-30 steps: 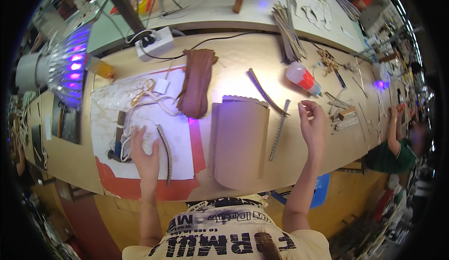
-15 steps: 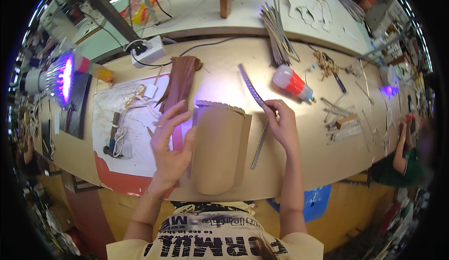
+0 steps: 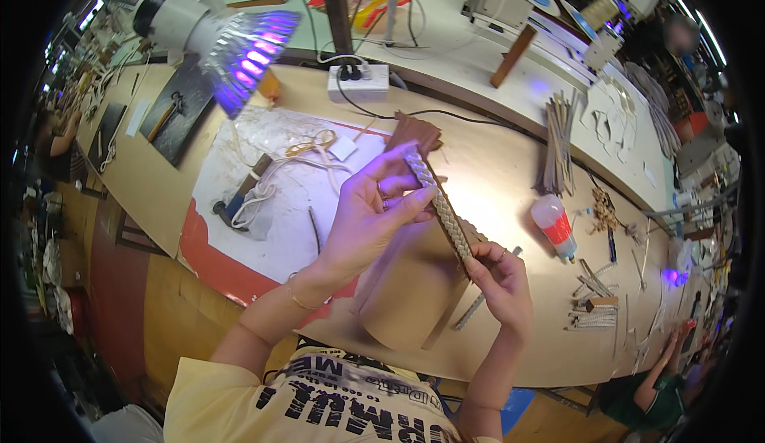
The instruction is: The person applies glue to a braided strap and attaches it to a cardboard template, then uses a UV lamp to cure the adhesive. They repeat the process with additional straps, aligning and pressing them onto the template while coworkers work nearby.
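Braid [image 3: 437,200] woven full length, gripped by both hands: left hand [image 3: 368,218] up top, right hand [image 3: 500,285] at end; brown sheet [image 3: 414,295] below untouched

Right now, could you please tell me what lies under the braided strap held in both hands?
Under the braided strap lies a tan leather sheet on the workbench. The left hand and right hand cover parts of it.

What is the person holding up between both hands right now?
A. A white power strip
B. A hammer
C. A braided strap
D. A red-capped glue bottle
C: the left hand pinches the upper part of the braided strap and the right hand grips its lower end, while the glue bottle lies untouched on the workbench and the power strip sits farther back.
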A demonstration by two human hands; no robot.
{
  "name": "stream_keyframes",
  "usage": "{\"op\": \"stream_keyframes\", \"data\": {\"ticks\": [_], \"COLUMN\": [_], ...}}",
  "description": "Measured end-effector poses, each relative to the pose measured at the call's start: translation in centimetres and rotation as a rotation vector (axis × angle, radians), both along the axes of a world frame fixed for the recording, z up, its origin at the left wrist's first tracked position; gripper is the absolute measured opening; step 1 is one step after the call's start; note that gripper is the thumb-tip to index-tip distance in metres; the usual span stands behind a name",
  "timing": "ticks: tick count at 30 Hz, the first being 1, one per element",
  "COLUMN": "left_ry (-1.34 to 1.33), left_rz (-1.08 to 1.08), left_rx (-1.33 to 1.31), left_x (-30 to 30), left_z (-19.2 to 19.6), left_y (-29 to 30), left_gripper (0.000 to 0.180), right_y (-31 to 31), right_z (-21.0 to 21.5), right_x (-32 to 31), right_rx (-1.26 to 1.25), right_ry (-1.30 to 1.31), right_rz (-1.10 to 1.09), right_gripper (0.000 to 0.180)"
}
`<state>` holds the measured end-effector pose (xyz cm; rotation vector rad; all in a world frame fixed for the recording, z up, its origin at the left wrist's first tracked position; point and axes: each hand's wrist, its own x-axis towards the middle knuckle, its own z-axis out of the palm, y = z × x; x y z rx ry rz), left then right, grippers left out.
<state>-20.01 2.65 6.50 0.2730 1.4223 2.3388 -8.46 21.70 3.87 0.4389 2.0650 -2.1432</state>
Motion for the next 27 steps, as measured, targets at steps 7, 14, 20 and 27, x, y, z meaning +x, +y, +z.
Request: {"op": "stream_keyframes", "data": {"ticks": [7, 14, 20, 27], "left_ry": [0.058, 0.01, 0.048, 0.075], "left_rz": [0.183, 0.278, 0.353, 0.439], "left_rx": [-0.015, -0.06, 0.013, 0.097], "left_x": [-2.3, -4.5, -5.6, -6.4], "left_z": [-0.7, -1.2, -1.8, -3.0], "left_y": [-3.6, -6.8, -7.8, -9.0], "left_gripper": [0.028, 0.018, 0.019, 0.016], "right_y": [-3.2, -6.0, -7.6, -7.9], "right_z": [1.5, 2.2, 2.1, 2.7], "right_x": [-3.0, -5.8, -6.8, -7.6], "right_rx": [-0.011, 0.028, -0.01, 0.051], "right_ry": [0.055, 0.064, 0.062, 0.034], "right_rz": [0.031, 0.083, 0.068, -0.029], "right_gripper": [0.023, 0.023, 0.025, 0.037]}}
